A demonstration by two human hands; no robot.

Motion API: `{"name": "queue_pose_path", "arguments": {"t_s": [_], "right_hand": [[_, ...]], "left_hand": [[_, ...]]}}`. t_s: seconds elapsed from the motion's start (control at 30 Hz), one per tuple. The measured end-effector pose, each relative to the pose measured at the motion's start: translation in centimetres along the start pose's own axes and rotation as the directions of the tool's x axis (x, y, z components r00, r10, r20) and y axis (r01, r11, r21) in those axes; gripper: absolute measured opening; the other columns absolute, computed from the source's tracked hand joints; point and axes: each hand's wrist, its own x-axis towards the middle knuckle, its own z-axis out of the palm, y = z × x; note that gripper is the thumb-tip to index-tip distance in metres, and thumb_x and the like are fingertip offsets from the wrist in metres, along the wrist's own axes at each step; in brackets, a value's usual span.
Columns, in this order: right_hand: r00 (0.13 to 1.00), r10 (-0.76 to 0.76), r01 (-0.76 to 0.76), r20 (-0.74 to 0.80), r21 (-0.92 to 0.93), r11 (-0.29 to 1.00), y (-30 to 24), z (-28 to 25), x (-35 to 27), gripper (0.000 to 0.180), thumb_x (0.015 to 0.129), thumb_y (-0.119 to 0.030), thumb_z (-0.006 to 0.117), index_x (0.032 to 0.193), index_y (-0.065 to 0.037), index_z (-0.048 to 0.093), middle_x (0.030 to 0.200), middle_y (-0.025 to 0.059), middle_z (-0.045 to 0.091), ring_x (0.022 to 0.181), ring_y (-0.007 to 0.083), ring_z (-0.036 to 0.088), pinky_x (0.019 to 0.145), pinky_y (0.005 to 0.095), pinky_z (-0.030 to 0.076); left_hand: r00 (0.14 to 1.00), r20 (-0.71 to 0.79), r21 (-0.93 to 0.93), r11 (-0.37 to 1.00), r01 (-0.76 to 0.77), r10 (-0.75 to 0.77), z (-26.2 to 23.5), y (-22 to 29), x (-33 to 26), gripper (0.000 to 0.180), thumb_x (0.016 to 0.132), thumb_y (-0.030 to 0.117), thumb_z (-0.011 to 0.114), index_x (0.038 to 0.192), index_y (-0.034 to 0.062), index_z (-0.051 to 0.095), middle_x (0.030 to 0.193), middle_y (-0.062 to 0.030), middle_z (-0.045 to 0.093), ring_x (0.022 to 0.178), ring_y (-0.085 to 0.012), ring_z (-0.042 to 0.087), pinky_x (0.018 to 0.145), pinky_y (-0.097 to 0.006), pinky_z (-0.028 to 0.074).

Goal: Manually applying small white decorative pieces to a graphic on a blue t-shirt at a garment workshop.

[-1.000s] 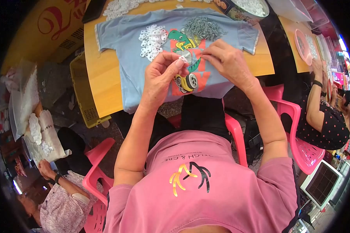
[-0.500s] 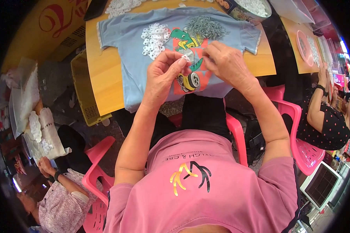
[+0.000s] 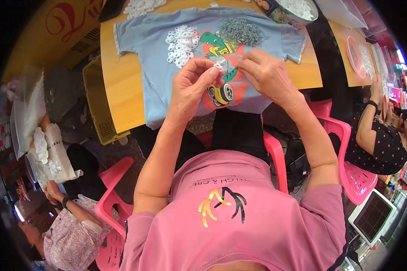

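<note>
A light blue T-shirt point(image 3: 153, 54) with a cartoon print lies spread on the wooden table point(image 3: 117, 86). On it sit a heap of small white plastic pieces point(image 3: 182, 43) and a heap of small grey metal pieces point(image 3: 242, 30). My left hand point(image 3: 192, 88) and my right hand point(image 3: 264, 74) meet above the print, fingertips pinched together on one small white piece point(image 3: 220, 67). Which hand carries most of the grip is hard to tell.
A round tin point(image 3: 290, 10) of white pieces stands at the table's far edge. A yellow crate point(image 3: 99, 108) sits left of the table. Pink plastic chairs point(image 3: 352, 167) surround me. One person sits at the right point(image 3: 377, 135), another at lower left point(image 3: 68, 226).
Both hands stay together over the shirt print, shifting slightly with the small piece between the fingertips. The heaps have not moved.
</note>
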Motion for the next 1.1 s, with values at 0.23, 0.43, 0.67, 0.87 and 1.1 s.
{"name": "queue_pose_path", "arguments": {"t_s": [0.23,0.43,0.67,0.87,1.1], "right_hand": [[0.997,0.072,-0.07,-0.036,0.047,0.996,0.2,0.6,-0.2,0.009,0.08,-0.005,0.065,0.088,-0.003,0.061,0.083,0.0093,0.061,0.073,0.0279,0.062,0.061,0.0354,0.05],[0.946,0.312,-0.247,-0.089,0.427,0.87,-0.5,0.2,0.6,0.016,0.085,-0.002,0.062,0.101,-0.001,0.063,0.083,0.0066,0.063,0.071,0.0151,0.061,0.062,0.0284,0.049],[0.848,0.504,-0.357,0.166,0.881,0.31,-2.7,1.0,1.0,0.021,0.093,-0.007,0.061,0.111,0.002,0.065,0.086,0.004,0.066,0.073,0.0072,0.057,0.066,0.0224,0.048],[0.804,0.547,-0.372,0.234,0.915,0.156,-3.5,1.8,1.0,0.02,0.094,-0.013,0.062,0.108,0.001,0.066,0.086,0.0016,0.066,0.071,0.0058,0.057,0.066,0.0207,0.048],[0.822,0.534,-0.357,0.197,0.91,0.212,-4.0,2.6,0.9,0.021,0.093,-0.015,0.064,0.106,0.002,0.067,0.083,-0.0004,0.063,0.07,0.0052,0.056,0.064,0.0203,0.047]], "left_hand": [[1.0,-0.002,0.007,1.0,-0.001,0.001,0.1,0.1,-0.1,0.014,0.093,0.009,0.062,0.103,0.0004,0.059,0.093,-0.0074,0.067,0.078,-0.0118,0.063,0.073,-0.026,0.051],[1.0,-0.001,0.008,1.0,0.0,0.0,0.2,0.1,-0.1,0.014,0.093,0.01,0.062,0.103,0.0001,0.059,0.093,-0.0071,0.067,0.078,-0.0116,0.062,0.073,-0.026,0.051],[0.999,-0.031,0.035,0.999,-0.012,0.013,0.6,0.1,-0.1,0.015,0.093,0.01,0.063,0.103,-0.0004,0.059,0.091,-0.0062,0.066,0.078,-0.0107,0.062,0.07,-0.025,0.051],[0.997,-0.068,0.093,0.995,-0.038,0.045,0.8,0.0,-0.1,0.016,0.093,0.012,0.063,0.102,-0.0003,0.06,0.088,-0.0047,0.065,0.075,-0.0096,0.062,0.067,-0.023,0.05],[0.995,-0.074,0.111,0.992,-0.061,0.07,1.0,0.1,-0.1,0.015,0.093,0.012,0.063,0.101,-0.0004,0.06,0.087,-0.0045,0.065,0.075,-0.0091,0.062,0.067,-0.023,0.05]]}}
